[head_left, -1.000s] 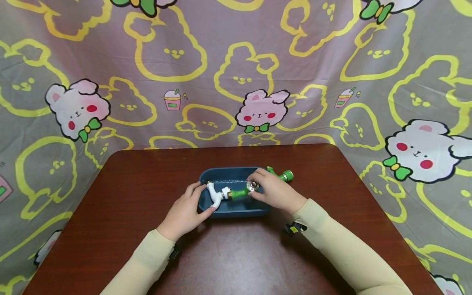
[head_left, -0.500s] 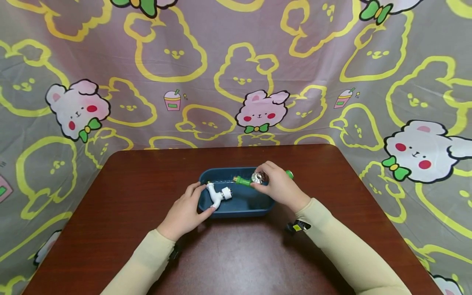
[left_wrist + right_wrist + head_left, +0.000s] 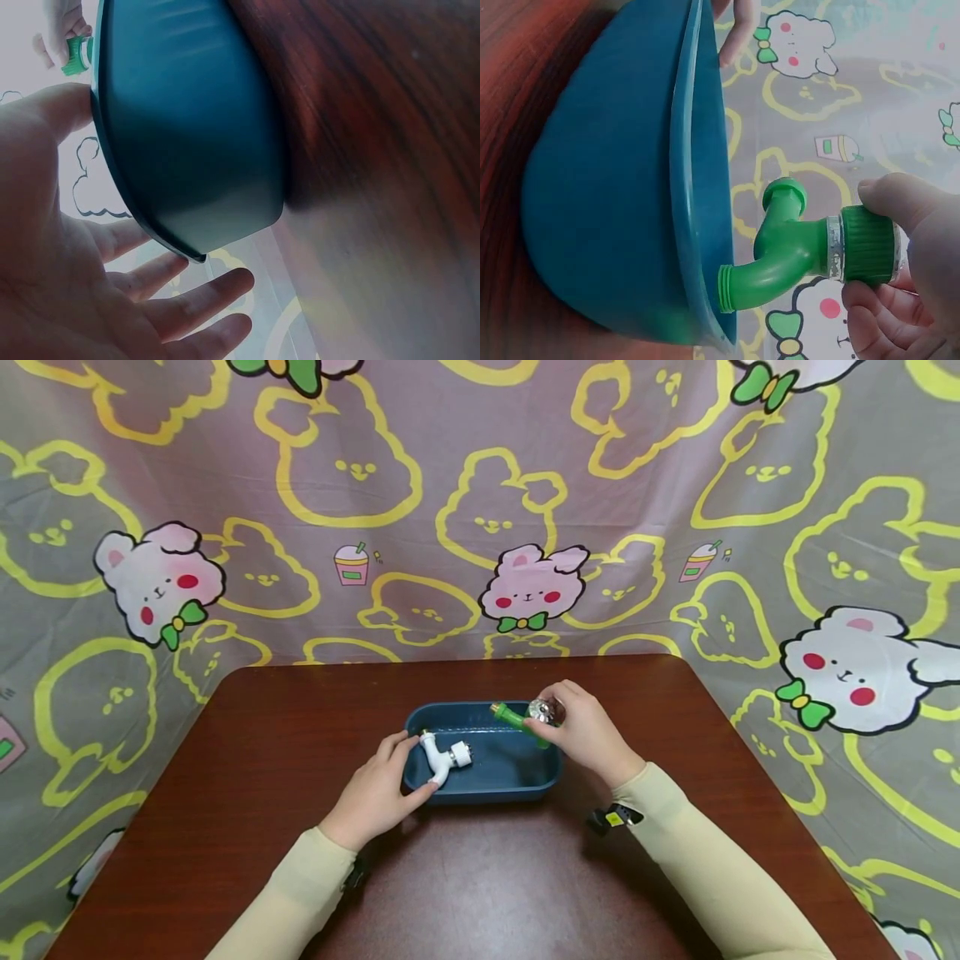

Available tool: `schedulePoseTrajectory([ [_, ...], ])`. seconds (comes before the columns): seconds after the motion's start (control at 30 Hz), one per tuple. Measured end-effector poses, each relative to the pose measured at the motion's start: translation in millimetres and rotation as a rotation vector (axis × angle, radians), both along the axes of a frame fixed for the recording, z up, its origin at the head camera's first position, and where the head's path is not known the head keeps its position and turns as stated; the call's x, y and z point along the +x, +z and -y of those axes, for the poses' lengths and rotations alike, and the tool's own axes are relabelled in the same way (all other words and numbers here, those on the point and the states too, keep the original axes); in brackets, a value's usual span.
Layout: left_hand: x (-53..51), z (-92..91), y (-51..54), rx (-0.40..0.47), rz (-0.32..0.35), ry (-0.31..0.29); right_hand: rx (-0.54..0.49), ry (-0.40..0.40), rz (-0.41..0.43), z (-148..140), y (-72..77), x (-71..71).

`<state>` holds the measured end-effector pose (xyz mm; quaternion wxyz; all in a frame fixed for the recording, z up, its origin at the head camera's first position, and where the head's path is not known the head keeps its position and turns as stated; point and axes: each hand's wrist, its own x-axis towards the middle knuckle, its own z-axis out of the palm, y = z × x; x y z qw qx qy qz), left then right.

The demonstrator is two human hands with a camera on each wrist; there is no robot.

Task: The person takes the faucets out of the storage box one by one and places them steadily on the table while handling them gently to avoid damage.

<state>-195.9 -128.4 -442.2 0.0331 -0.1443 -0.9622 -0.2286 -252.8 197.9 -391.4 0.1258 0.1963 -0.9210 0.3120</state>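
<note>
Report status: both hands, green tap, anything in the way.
Right hand grips green tap by its knob. Left hand rests on left end of blue basin. White tap lies inside. Basin rim close to green tap's spout; contact unclear.

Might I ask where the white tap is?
In the head view, the white tap lies inside the blue basin, at left, beside the left hand.

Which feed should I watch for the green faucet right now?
Right wrist: the green faucet shows large, its body and ribbed section plain. The head view shows it small and partly covered; the left wrist view, only a green part past the blue tub.
</note>
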Motion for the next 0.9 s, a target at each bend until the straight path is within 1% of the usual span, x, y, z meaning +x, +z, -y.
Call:
schedulePoseTrajectory([
  [0.47,-0.2,-0.9,-1.3,0.004,0.002,-0.003,-0.042,-0.092,-0.049,-20.1,-2.2,-4.8],
  [0.73,-0.8,-0.5,-1.7,0.003,-0.005,-0.004,-0.043,-0.143,-0.071,-34.0,-1.8,-7.5],
  [0.9,-0.7,-0.3,-1.3,0.006,-0.002,-0.004,-0.038,-0.171,-0.09,-43.4,-4.9,-11.9],
])
